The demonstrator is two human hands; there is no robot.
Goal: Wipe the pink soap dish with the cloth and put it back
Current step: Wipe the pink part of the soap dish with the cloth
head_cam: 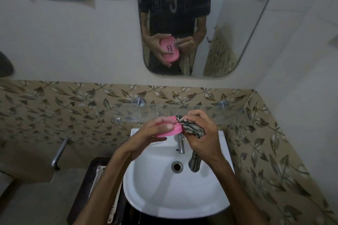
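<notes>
My left hand point(151, 134) grips the pink soap dish point(174, 130) above the back of the white sink point(155, 197), thumb on its near rim. My right hand point(199, 133) holds a bunched striped cloth point(192, 128) pressed against the dish's right end. A tail of the cloth point(194, 163) hangs down into the basin. The mirror point(228, 23) reflects the dish's underside with its drain holes and both hands.
A glass shelf point(228, 113) on metal pegs runs along the wall just behind my hands. A chrome tap point(180, 144) stands below them, above the drain point(177, 166). A metal lever point(59, 151) sticks out at left. A dark stand with a white item point(99, 171) sits left of the sink.
</notes>
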